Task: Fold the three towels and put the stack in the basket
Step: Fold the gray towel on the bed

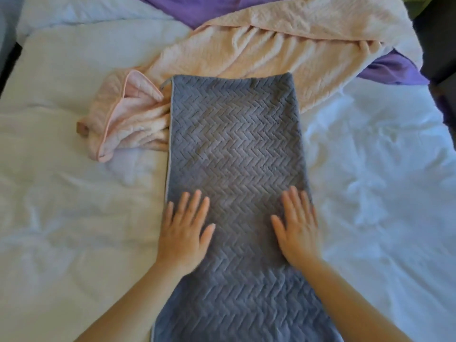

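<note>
Long towel [234, 144] lying on bed [61, 206], crumpled towel [271, 45] behind and left of it

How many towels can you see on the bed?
3. The grey towel lies flat in the middle. The pink towel is crumpled behind it. The purple towel peeks out from under the pink one at the back. More could be hidden underneath.

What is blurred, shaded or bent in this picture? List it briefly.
Head view: the left hand and right hand are slightly smeared; the grey towel shows its zigzag weave fairly sharply mid-frame; light is soft, without glare; the white bedding turns bluish on the right; the wide lens bows the towel's long edges; corners go dark.
</note>
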